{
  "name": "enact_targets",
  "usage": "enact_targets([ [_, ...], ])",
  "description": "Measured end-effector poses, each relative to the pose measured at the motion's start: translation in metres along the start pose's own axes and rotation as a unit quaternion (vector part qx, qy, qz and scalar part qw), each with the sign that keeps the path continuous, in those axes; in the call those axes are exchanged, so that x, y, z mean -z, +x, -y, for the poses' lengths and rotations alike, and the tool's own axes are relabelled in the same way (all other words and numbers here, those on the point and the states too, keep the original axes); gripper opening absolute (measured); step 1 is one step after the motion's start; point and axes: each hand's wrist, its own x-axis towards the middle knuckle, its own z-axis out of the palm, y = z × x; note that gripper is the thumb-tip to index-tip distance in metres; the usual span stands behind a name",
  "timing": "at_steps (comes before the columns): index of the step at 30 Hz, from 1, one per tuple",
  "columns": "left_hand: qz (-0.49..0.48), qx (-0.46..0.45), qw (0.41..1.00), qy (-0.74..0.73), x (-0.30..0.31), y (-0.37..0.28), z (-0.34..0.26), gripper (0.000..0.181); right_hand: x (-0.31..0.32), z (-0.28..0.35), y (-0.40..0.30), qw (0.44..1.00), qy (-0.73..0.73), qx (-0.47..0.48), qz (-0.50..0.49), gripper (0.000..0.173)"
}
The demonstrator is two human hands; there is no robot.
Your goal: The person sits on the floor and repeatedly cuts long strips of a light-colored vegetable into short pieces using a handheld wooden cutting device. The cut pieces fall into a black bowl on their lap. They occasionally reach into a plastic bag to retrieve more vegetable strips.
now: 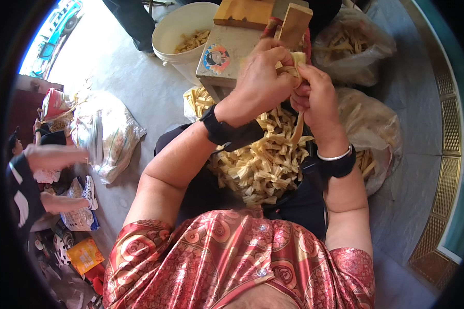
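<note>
A pale yellow, fibrous strip (298, 61), perhaps of dried plant or food material, is bent into a loop between my hands. My left hand (263, 73) pinches it from the left, its fingers curled over it. On the other side my right hand (314, 92) grips it between thumb and fingers. One tail of the strip (298, 127) hangs below the right hand. Beneath my forearms, a heap of short, similar folded pieces (263, 166) fills a dark container between my legs. The hands are above the near right edge of a small worn table (237, 42), which bears a round sticker.
On the table are a yellowish wooden block (243, 13) and an upright wooden piece (295, 23). A white bucket (164, 36) with strips stands behind left. Plastic bags (371, 116) of strips lie right. At left are a stuffed sack (112, 135) and another person's arm (56, 156).
</note>
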Motion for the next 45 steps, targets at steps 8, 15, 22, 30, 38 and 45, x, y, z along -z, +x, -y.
enact_targets([
  [8,0.004,-0.123,0.992,-0.016,0.006,-0.001,0.004,0.009,0.022,0.008,0.007,0.986,-0.042,-0.068,0.144,0.019],
  [15,0.075,0.151,0.969,-0.178,0.012,0.007,0.009,0.009,0.015,0.005,0.002,0.952,-0.244,0.168,0.080,0.013],
  [22,-0.001,-0.062,0.998,0.025,0.013,0.007,0.002,0.015,0.035,0.002,0.010,0.967,0.144,-0.018,0.210,0.013],
  [30,0.224,0.007,0.972,-0.069,0.028,0.015,0.008,0.021,0.024,0.004,0.008,0.995,0.019,0.036,0.096,0.010],
  [38,0.306,0.183,0.843,-0.404,0.057,0.020,0.011,0.024,0.049,0.025,-0.002,0.974,-0.122,0.152,0.117,0.013],
  [45,0.165,-0.072,0.971,0.157,0.043,0.019,0.014,0.033,0.043,0.013,0.004,0.964,-0.241,0.104,0.049,0.013],
])
